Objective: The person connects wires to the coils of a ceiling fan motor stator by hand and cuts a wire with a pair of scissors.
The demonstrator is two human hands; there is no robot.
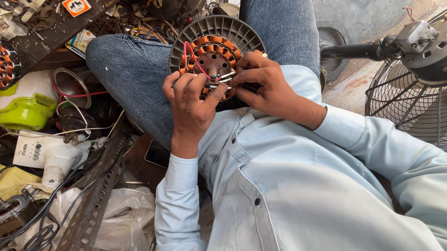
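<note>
We see both hands on stator [214,43] resting on lap: left hand [191,104] fingers pinch its wires [216,80], right hand [265,82] fingers closed on same wires. Fan [441,74] at right.

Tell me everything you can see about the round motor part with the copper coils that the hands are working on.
The motor stator is a round grey ribbed disc, seemingly plastic, carrying a ring of orange copper windings around a dark centre with a short shaft. It rests tilted on the person's jeans-clad lap. Red and white wires run from the coils. The left hand and right hand both grip its lower edge, fingertips pinching the wire ends.
</note>
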